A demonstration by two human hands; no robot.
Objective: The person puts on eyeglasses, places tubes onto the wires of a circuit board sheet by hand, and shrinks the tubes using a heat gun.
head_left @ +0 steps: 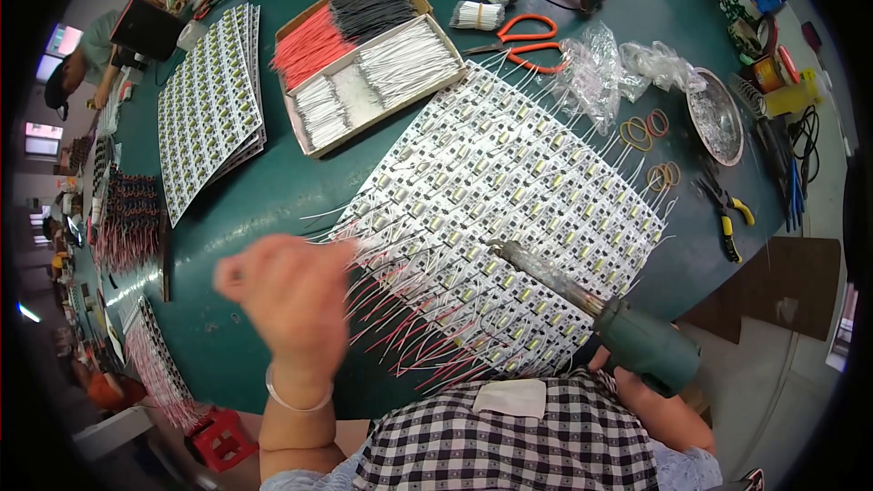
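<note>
A large white sheet of circuit boards (536,173) lies on the green table before me, its rows dotted with small yellow and black parts. Red and white wires (409,318) stick out along its near left side, and white wires fringe its far right edge. My left hand (291,295) is raised just left of the sheet; motion smears its fingers, so I cannot make out whether it holds anything. At the sheet's near right, my right hand (623,377) grips a green-handled soldering iron (646,345), mostly hidden behind the handle. The iron's metal tip points over the boards.
An open box (314,141) of red, black and white wires stands beyond the sheet. Stacked board sheets (214,109) are at the left. Orange-handled scissors (532,44), plastic bags (596,77), rubber bands (662,176), a metal bowl (716,116) and yellow-handled pliers (726,214) lie toward the right.
</note>
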